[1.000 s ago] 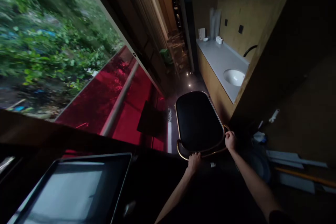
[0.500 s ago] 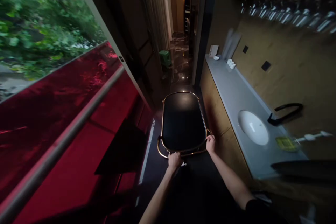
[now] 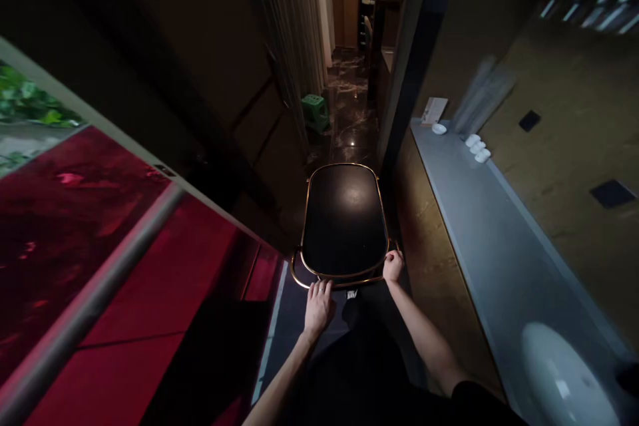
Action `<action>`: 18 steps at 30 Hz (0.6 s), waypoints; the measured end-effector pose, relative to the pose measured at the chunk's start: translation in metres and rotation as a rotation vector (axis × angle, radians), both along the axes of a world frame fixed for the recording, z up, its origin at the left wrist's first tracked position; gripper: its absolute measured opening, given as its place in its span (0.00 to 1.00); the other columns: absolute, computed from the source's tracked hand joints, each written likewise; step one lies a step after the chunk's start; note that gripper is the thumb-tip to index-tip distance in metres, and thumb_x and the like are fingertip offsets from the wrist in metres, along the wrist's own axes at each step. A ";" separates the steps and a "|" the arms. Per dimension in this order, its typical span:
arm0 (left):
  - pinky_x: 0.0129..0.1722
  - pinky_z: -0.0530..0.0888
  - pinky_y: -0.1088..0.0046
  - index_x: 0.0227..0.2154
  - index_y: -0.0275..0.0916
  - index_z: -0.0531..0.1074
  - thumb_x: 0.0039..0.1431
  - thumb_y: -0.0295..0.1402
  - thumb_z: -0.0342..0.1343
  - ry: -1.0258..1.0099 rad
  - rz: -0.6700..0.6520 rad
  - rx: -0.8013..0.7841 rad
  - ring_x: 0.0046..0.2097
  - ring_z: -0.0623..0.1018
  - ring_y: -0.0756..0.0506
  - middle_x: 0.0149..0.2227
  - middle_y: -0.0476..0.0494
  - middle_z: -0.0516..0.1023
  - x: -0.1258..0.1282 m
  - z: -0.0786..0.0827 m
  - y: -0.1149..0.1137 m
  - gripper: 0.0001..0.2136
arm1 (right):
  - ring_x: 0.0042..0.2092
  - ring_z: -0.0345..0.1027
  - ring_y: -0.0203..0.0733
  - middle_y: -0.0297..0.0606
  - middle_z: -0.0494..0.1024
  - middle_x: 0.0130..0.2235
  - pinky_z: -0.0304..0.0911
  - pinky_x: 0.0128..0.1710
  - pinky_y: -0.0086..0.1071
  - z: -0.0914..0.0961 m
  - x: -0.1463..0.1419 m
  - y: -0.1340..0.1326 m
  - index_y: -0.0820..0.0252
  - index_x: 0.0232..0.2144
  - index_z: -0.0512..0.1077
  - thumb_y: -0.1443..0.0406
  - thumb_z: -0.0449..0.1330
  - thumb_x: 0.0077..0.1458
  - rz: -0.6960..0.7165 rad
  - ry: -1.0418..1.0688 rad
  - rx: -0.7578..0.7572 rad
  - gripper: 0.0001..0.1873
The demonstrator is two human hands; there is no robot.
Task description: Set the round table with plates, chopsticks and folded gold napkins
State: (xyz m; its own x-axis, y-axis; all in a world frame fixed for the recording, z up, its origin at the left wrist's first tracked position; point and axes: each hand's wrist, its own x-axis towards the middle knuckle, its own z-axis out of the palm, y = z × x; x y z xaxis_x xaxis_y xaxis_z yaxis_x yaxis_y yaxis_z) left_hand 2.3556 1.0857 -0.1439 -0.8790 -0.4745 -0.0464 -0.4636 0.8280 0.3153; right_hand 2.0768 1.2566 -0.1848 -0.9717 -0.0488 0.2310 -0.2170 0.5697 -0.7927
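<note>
In front of me stands a serving cart (image 3: 344, 219) with a black oblong top and a gold rim. A gold push handle (image 3: 298, 274) curves around its near end. My left hand (image 3: 319, 303) is closed over the handle's near bar, left of the middle. At the near right corner, my right hand (image 3: 393, 266) wraps around the handle where it bends. Nothing lies on the part of the top that shows. The cart's lower part is hidden beneath the top.
Along the right runs a grey counter (image 3: 464, 193) with a white sink (image 3: 564, 376), small white cups (image 3: 478, 148) and a dish (image 3: 438, 128). A red-panelled railing (image 3: 124, 266) is on the left. Ahead, a green stool (image 3: 314, 112) stands beside the dark passage floor (image 3: 349, 100).
The cart has rolled forward with both my hands on its handle, closer to the passage and the green stool. The counter and sink have slid back past my right side.
</note>
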 end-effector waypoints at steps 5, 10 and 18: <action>0.81 0.61 0.46 0.74 0.36 0.71 0.58 0.26 0.59 0.057 0.071 0.046 0.80 0.65 0.29 0.75 0.30 0.73 -0.131 -0.001 -0.117 0.38 | 0.43 0.68 0.50 0.40 0.74 0.34 0.66 0.55 0.41 0.021 -0.140 -0.133 0.54 0.25 0.69 0.75 0.55 0.55 0.126 -0.067 0.149 0.13; 0.81 0.59 0.41 0.75 0.34 0.70 0.57 0.28 0.63 0.019 0.110 0.055 0.83 0.59 0.24 0.77 0.25 0.69 -0.260 0.003 -0.241 0.40 | 0.42 0.66 0.49 0.41 0.73 0.35 0.65 0.57 0.41 0.026 -0.264 -0.259 0.54 0.23 0.70 0.76 0.58 0.52 0.201 -0.101 0.220 0.12; 0.77 0.54 0.26 0.65 0.33 0.76 0.64 0.30 0.58 -0.197 0.209 0.047 0.79 0.62 0.20 0.70 0.18 0.75 -0.476 0.022 -0.405 0.27 | 0.46 0.69 0.45 0.37 0.78 0.37 0.65 0.59 0.37 0.025 -0.423 -0.434 0.55 0.30 0.75 0.78 0.60 0.55 0.327 -0.130 0.196 0.12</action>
